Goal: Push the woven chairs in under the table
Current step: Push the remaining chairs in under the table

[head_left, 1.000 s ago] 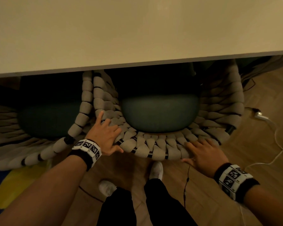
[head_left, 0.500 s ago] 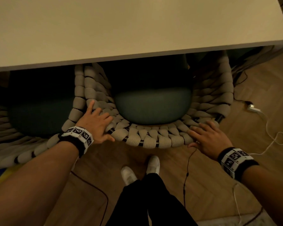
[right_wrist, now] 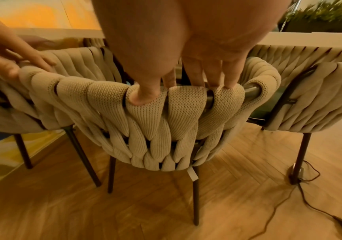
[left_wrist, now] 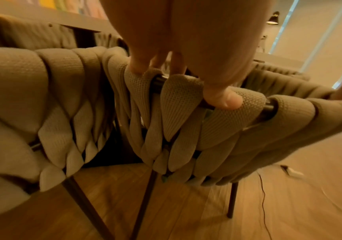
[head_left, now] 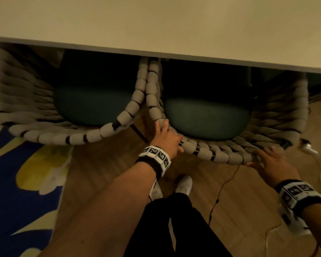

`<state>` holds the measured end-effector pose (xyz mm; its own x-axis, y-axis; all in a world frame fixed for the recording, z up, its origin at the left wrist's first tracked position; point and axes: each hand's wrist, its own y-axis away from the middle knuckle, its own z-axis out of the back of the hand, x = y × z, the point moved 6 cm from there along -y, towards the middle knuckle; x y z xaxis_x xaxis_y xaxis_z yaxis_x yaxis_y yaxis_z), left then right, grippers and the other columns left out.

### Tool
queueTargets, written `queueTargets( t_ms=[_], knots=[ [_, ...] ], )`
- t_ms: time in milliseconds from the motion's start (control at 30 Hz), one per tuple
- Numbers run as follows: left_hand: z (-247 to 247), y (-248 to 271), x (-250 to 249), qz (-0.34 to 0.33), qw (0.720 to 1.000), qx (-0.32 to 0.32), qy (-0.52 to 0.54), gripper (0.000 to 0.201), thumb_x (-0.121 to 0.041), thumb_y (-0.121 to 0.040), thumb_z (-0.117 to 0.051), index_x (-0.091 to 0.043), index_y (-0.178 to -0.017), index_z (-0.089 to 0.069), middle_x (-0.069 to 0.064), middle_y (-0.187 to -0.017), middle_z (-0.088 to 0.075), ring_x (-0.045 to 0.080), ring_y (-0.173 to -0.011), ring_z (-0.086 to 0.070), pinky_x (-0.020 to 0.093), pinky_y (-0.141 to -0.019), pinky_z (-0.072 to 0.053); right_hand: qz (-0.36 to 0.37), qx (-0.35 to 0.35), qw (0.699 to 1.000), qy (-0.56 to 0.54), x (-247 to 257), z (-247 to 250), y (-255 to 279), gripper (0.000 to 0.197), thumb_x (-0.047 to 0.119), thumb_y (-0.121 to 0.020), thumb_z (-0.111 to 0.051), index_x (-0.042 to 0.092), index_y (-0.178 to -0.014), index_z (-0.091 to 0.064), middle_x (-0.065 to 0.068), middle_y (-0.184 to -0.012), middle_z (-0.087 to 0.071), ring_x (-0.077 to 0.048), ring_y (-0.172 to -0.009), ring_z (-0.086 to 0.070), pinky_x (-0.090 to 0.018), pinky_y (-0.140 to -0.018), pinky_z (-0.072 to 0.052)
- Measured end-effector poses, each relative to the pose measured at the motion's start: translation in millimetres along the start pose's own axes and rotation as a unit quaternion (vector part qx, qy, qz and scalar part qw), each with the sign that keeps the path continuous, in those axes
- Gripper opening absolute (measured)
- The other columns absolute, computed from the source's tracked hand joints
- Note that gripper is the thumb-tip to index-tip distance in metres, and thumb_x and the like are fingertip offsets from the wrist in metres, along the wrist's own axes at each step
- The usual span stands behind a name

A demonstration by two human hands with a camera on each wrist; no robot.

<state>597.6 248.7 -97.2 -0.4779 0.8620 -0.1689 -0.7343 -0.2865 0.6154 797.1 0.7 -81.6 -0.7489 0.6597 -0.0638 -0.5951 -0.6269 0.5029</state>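
Observation:
Two beige woven chairs with teal cushions stand side by side, their seats under the pale table (head_left: 156, 25). The left chair (head_left: 72, 138) has no hand on it. Both my hands lie on the back rim of the right chair (head_left: 220, 154). My left hand (head_left: 165, 136) presses the rim's left end with its fingers stretched over the top and its thumb on the outer weave (left_wrist: 196, 65). At the rim's right end my right hand (head_left: 271, 160) lies flat, its fingers spread over the top (right_wrist: 186, 73). The adjacent arms of the two chairs touch.
A blue and yellow rug (head_left: 17, 182) covers the floor at the left. Thin cables (head_left: 220, 191) and a white plug (head_left: 309, 147) lie on the wooden floor at the right. My feet (head_left: 183, 186) stand just behind the right chair. Another woven chair back (right_wrist: 313, 97) shows further right.
The right chair has slid further in under the table with both hands still on its rim. My head has turned left, so more of the left chair and the rug shows.

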Motion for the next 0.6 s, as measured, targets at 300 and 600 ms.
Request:
queueTargets(
  t_ms=[300,600],
  knots=[
    [3,-3,-1,0.034,0.998,0.019,0.049,0.05,-0.044,-0.089,-0.062,-0.026,-0.135,-0.054,0.01,-0.14,-0.05,0.039,-0.148,-0.002,0.067,-0.115,0.002,-0.001,0.007,1.0,-0.016,-6,-3,-2,0.057,0.06,-0.088,-0.051,0.023,-0.132,-0.051,-0.005,-0.121,-0.056,-0.024,-0.115,-0.045,-0.041,-0.096,-0.045],
    [7,-43,-10,0.108,0.989,0.103,0.008,0.096,-0.06,-0.067,-0.069,-0.03,-0.149,-0.029,0.005,-0.147,-0.045,0.032,-0.137,-0.039,0.056,-0.11,-0.034,0.04,-0.023,0.997,-0.063,-10,-12,3,0.053,0.055,-0.089,-0.052,0.017,-0.124,-0.054,-0.015,-0.13,-0.055,-0.038,-0.132,-0.037,-0.051,-0.108,-0.033]
  ],
)
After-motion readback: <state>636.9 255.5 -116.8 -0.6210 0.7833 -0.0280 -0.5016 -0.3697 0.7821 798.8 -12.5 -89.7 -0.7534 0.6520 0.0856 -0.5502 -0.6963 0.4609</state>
